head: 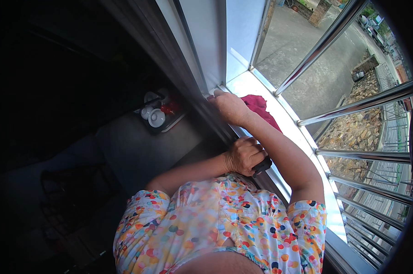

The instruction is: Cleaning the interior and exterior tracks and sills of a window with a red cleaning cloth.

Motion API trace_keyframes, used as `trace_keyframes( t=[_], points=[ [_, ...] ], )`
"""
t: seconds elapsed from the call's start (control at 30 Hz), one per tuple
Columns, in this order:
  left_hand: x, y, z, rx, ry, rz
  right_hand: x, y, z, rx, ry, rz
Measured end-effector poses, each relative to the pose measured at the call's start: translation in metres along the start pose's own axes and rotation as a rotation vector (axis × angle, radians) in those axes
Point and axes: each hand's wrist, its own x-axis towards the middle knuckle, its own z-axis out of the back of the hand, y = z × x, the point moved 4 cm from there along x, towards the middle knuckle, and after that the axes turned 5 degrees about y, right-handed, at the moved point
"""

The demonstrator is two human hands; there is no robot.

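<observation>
My left hand (246, 156) is curled around a black object (262, 166) near the dark window frame (223, 128). The fingers hide most of that object, so its kind is unclear. Farther up, my right hand (229, 107) reaches to the corner where the frame meets the white sill. Its fingers are bent against the frame, and whether something is pinched in them is hidden. A crumpled crimson cloth (257, 106) lies on the white window sill (290, 126), partly behind my right wrist and forearm.
Polished metal bars (357, 106) line the sill's outer side, with a concrete yard (295, 51) and stone wall (343, 137) beyond. Indoors, a dark tray (173, 123) with white cups (156, 118) and something red stands on a table (134, 144). The room at left is very dark.
</observation>
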Motion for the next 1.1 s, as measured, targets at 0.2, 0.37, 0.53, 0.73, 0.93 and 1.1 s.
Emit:
trace_keyframes(
  t=[0.2,0.37,0.53,0.73,0.93,1.1],
  points=[
    [-0.024,0.003,-0.013,0.015,0.153,0.067,-0.061,0.012,0.006,-0.006,0.376,-0.059],
    [-0.008,-0.005,-0.009,-0.024,0.061,-0.001,-0.022,0.011,0.007,-0.073,0.124,-0.039],
    [-0.009,0.000,-0.008,0.004,0.065,-0.013,0.002,0.003,0.004,0.041,-0.005,0.023],
    [-0.016,-0.007,0.012,-0.110,0.109,-0.148,-0.069,-0.003,0.006,0.190,0.179,0.066],
    [-0.026,0.003,0.060,0.007,-0.033,0.001,-0.131,0.000,0.030,0.308,0.304,0.047],
    [-0.045,0.019,0.090,0.089,-0.134,0.185,-0.137,0.004,0.018,0.216,0.326,0.000]
  ],
)
